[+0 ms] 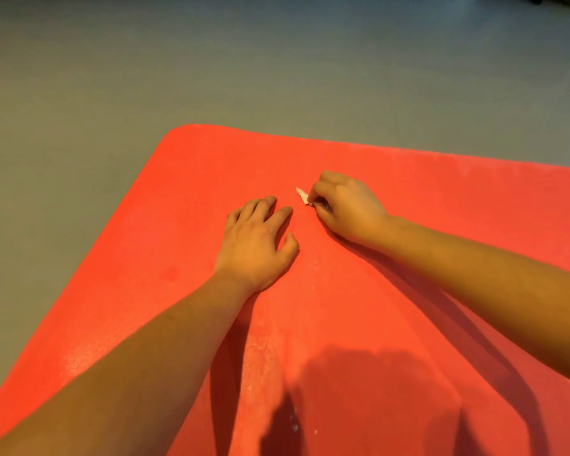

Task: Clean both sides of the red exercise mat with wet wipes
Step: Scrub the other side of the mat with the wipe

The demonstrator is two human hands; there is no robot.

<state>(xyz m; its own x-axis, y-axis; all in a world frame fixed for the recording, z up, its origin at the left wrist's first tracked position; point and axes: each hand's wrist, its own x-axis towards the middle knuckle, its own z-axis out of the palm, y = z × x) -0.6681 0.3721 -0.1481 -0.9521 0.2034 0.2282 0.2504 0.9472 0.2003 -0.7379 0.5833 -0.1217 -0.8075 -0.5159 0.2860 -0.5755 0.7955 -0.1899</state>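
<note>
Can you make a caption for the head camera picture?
Left hand rests on the red mat while the right hand pinches a small white wipe.

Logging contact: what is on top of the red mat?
The left hand rests on the red mat; the right hand pinches a white wipe. Mat under them is hidden.

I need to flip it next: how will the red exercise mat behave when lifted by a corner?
Probably floppy: the thin red foam exercise mat lies flush on the grey floor, so it would likely drape. Being thin foam, probably light. Its matte surface under the left hand suggests little slipping.
</note>
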